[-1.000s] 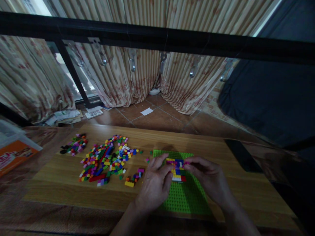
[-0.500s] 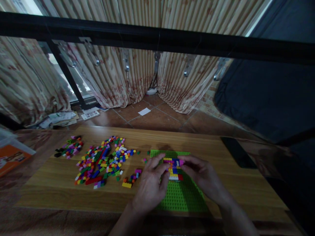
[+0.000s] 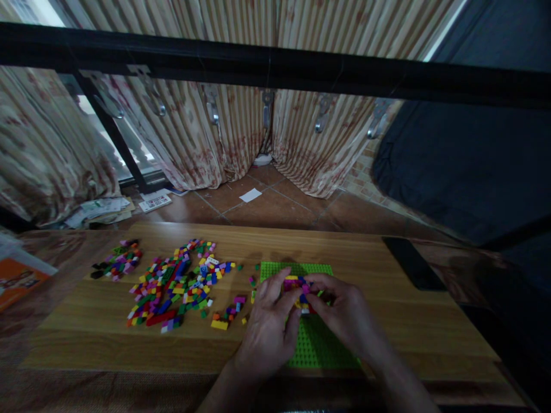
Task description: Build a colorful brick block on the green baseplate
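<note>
A green studded baseplate (image 3: 316, 347) lies on the wooden table in front of me. A small patch of coloured bricks (image 3: 297, 284) is built on its far half. My left hand (image 3: 267, 330) rests on the plate's left side, fingers stretched toward the bricks. From the right, my right hand (image 3: 344, 315) covers part of the build, its fingertips pinched on the bricks. Whether it holds a loose brick is hidden.
A big heap of loose coloured bricks (image 3: 176, 284) lies to the left, with a smaller pile (image 3: 116, 259) beyond it and a few strays (image 3: 228, 315) near my left hand. A black phone (image 3: 411, 263) lies at the right. An orange box (image 3: 17, 278) sits far left.
Both hands have closed in over the brick patch, the right one sliding left to cover more of it. The view has shifted slightly.
</note>
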A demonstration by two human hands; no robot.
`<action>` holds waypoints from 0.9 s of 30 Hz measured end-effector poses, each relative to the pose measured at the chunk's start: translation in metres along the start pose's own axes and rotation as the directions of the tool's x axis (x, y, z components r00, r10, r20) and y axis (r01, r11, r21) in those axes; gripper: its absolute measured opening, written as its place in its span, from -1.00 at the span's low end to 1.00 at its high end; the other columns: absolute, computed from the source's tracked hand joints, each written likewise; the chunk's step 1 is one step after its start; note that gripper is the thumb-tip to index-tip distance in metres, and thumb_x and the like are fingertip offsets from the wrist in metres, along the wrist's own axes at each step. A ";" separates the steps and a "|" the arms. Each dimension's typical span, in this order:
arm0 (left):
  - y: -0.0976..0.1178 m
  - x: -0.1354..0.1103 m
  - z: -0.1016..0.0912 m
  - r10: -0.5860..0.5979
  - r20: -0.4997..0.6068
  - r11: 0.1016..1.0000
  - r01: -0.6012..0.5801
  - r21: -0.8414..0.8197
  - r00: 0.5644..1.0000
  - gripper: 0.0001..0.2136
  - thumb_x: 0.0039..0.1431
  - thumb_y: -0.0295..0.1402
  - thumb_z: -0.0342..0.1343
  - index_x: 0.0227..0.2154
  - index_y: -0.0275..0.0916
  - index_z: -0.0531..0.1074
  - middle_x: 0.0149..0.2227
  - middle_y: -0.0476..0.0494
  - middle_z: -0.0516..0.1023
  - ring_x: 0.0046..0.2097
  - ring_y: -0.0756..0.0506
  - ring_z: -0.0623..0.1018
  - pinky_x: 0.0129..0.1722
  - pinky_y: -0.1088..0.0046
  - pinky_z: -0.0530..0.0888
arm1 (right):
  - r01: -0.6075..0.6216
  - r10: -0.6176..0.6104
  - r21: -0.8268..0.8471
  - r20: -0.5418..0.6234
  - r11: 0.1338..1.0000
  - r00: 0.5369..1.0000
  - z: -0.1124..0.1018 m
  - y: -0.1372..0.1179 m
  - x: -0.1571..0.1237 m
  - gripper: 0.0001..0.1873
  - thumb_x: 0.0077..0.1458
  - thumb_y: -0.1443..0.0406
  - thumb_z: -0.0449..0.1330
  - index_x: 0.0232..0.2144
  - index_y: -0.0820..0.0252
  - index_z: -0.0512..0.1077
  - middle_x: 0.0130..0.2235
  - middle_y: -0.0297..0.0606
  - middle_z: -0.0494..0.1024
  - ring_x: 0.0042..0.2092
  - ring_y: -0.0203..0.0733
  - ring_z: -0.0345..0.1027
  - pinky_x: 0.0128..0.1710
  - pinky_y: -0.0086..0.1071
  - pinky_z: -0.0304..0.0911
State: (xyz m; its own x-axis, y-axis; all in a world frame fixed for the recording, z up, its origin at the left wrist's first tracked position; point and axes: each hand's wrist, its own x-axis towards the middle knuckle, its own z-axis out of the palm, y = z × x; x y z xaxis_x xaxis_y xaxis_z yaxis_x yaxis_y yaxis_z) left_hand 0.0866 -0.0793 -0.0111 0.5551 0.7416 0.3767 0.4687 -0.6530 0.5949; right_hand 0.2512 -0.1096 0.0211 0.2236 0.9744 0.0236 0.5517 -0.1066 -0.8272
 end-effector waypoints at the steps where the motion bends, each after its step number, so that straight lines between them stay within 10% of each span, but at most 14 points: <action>1: 0.000 -0.001 0.000 0.000 -0.008 1.000 0.000 0.014 1.000 -0.67 0.23 -0.43 -0.02 0.05 -0.17 0.36 0.27 -0.26 0.14 0.22 -0.22 0.26 0.18 0.05 0.26 | -0.013 0.013 -0.014 -0.009 1.000 1.000 0.001 -0.002 0.000 -0.77 0.04 0.29 0.17 -0.21 0.14 0.51 -0.33 -0.27 0.61 -0.37 -0.22 0.47 -0.39 -0.39 0.30; 27: 0.005 -0.003 0.011 -0.023 -0.030 0.999 0.024 0.037 0.999 -0.62 0.11 -0.53 -0.06 0.00 -0.36 0.42 0.19 -0.38 0.30 0.15 -0.28 0.34 0.09 0.06 0.40 | -0.052 -0.039 -0.468 -0.184 0.882 0.982 0.028 -0.018 -0.005 -0.81 0.01 0.44 0.10 -0.44 0.15 0.51 -0.44 -0.30 0.59 -0.41 -0.18 0.47 -0.39 -0.38 0.23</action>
State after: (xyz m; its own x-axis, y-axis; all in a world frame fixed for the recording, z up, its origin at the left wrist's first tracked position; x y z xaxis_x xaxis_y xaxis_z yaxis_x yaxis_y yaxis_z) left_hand 0.0952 -0.0866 -0.0168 0.5232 0.7609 0.3838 0.5069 -0.6399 0.5776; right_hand 0.2172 -0.1074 0.0200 0.3458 0.9248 0.1588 0.8510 -0.2378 -0.4683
